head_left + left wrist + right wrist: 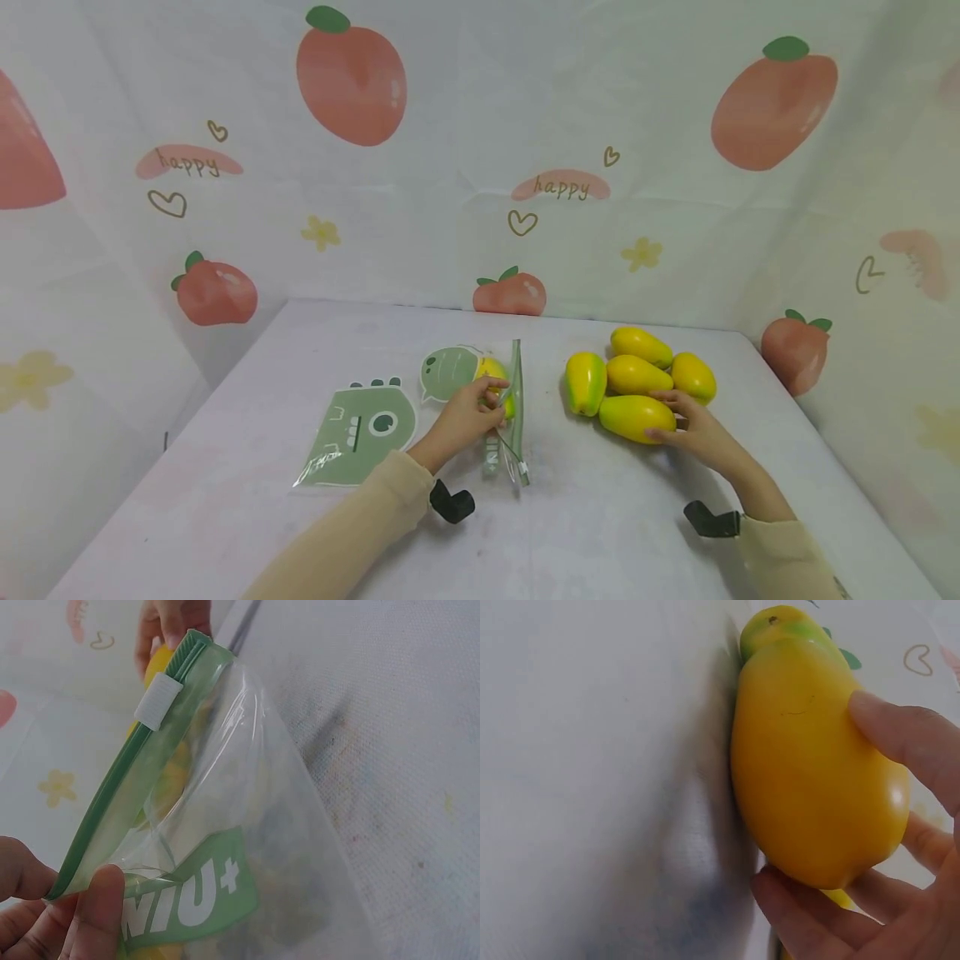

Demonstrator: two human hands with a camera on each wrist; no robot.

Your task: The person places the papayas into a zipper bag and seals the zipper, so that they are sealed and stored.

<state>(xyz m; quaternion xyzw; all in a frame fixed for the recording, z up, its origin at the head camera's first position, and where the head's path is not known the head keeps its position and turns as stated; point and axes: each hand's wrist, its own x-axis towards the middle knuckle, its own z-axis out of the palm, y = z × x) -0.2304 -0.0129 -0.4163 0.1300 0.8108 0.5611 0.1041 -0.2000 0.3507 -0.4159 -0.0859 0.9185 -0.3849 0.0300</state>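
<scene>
My left hand (463,423) pinches the green zip edge of a clear zip bag (517,367), which stands partly raised on the table. In the left wrist view, thumb and fingers hold one end of the strip, and a white slider (159,701) sits toward the other end. A yellow fruit (491,367) shows inside the bag. My right hand (705,437) grips a yellow papaya (817,772) at its rounded end, with the thumb on one side and fingers on the other. That papaya lies at the front of a group of papayas (585,383).
Left of my left hand, a flat green bag with a one-eyed monster print (360,433) lies on the white tabletop (570,525). Behind the table hangs a white cloth (442,208) with peach prints. Black straps with cameras (452,502) are on both wrists.
</scene>
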